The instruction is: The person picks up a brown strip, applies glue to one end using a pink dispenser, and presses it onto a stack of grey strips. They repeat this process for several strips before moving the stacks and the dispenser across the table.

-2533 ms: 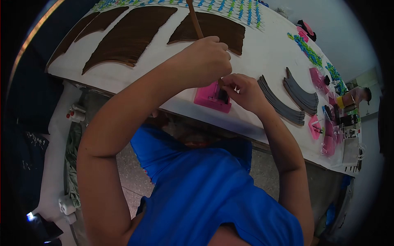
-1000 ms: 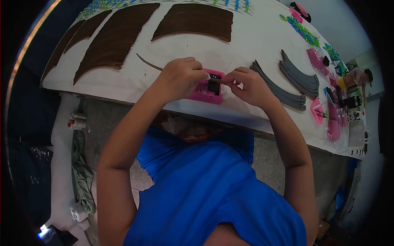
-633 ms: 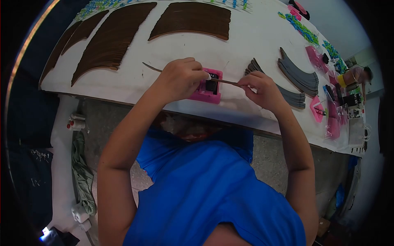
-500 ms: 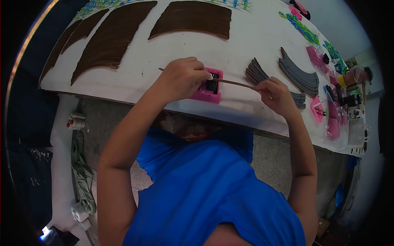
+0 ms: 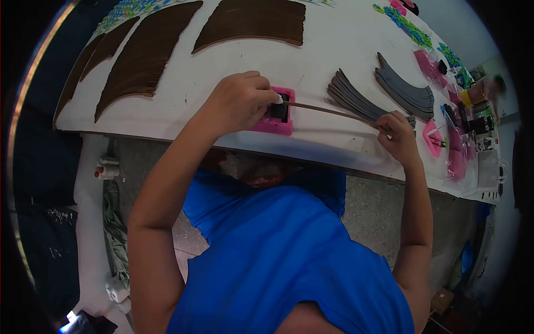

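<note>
A thin, slightly curved brown strip spans the gap between my two hands, above the table. My left hand pinches a small white wad at the strip's left end; the fingers hide how the wad meets the strip. The right end is gripped between the closed fingers of my right hand. Below and beside my left hand sits a pink tray with a black block in it. Near my right hand lies a fanned stack of dark grey strips.
Brown strips lie in broad sheets at the table's back and left. Another grey stack lies to the right. A pink holder, plastic-wrapped pink pieces and blue-green bits line the right side. Another person is at far right.
My right hand has moved right and slightly down with the strip. The strip's tail no longer sticks out left of my left hand, and more length shows between the hands.
</note>
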Motion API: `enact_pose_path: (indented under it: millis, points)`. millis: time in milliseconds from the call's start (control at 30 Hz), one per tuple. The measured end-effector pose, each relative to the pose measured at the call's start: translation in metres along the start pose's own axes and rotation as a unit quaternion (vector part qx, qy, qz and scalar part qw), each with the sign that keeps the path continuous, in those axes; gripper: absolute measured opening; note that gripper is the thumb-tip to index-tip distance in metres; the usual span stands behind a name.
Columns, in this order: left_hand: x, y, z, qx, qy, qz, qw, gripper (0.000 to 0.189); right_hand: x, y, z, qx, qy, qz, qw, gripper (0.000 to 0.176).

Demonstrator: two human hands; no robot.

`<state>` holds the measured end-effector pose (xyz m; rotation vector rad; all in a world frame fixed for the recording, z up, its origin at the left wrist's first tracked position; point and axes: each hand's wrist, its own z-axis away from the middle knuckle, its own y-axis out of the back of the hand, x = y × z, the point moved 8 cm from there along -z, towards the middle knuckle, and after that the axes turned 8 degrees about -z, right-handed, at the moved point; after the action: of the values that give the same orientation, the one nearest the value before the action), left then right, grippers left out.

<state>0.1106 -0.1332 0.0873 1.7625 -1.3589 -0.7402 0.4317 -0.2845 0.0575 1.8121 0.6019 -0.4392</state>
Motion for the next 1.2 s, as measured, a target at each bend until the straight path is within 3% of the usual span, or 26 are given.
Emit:
enact_pose_path:
  millis: [200, 300, 367, 500, 567, 800, 867, 900, 967, 1000, 1067, 1133, 1200]
  points:
    - [0.002, -0.001, -0.005, -0.013, -0.003, -0.008, 1.0, 0.017, 0.0, 0.006, -0.001, 0.007, -0.003, 0.004, 1.0, 0.022]
    - [0.004, -0.004, -0.009, -0.012, -0.002, 0.003, 1.0, 0.017, -0.007, 0.018, -0.003, 0.007, 0.05, 0.061, 0.997, 0.023]
    - [0.004, -0.009, -0.012, -0.009, 0.006, 0.022, 1.0, 0.016, -0.023, 0.039, -0.009, 0.043, 0.091, 0.086, 0.991, 0.022]
    - [0.009, -0.013, -0.02, 0.026, 0.021, 0.081, 0.996, 0.015, -0.043, 0.085, -0.029, 0.065, 0.085, 0.109, 0.988, 0.022]
    - [0.006, -0.015, -0.025, -0.003, 0.087, 0.117, 0.989, 0.022, -0.078, 0.105, -0.042, 0.109, 0.178, 0.208, 0.956, 0.023]
    - [0.014, -0.024, -0.036, -0.009, 0.096, 0.171, 0.981, 0.03, -0.131, 0.137, -0.097, 0.108, 0.253, 0.213, 0.937, 0.019]
    - [0.001, -0.03, -0.03, -0.062, 0.237, 0.362, 0.899, 0.023, -0.116, 0.145, -0.106, 0.088, 0.191, 0.13, 0.969, 0.02]
    - [-0.007, -0.025, -0.028, -0.057, 0.239, 0.357, 0.901, 0.023, -0.107, 0.15, -0.111, 0.077, 0.161, 0.087, 0.98, 0.02]
    - [-0.016, -0.024, -0.017, -0.085, 0.244, 0.607, 0.752, 0.018, -0.089, 0.155, -0.122, 0.052, 0.102, -0.001, 0.993, 0.022]
    - [-0.025, -0.017, -0.011, -0.08, 0.247, 0.601, 0.756, 0.018, -0.079, 0.158, -0.123, 0.053, 0.111, -0.005, 0.992, 0.022]
    - [-0.032, -0.005, -0.002, -0.053, 0.229, 0.709, 0.665, 0.015, -0.043, 0.135, -0.121, -0.045, 0.028, -0.183, 0.982, 0.019]
    - [-0.041, -0.002, 0.009, -0.033, 0.233, 0.73, 0.642, 0.015, -0.046, 0.114, -0.11, -0.031, -0.002, -0.205, 0.978, 0.013]
    - [-0.046, 0.001, 0.017, -0.016, 0.234, 0.751, 0.617, 0.015, -0.026, 0.086, -0.095, -0.075, -0.158, -0.268, 0.947, 0.01]
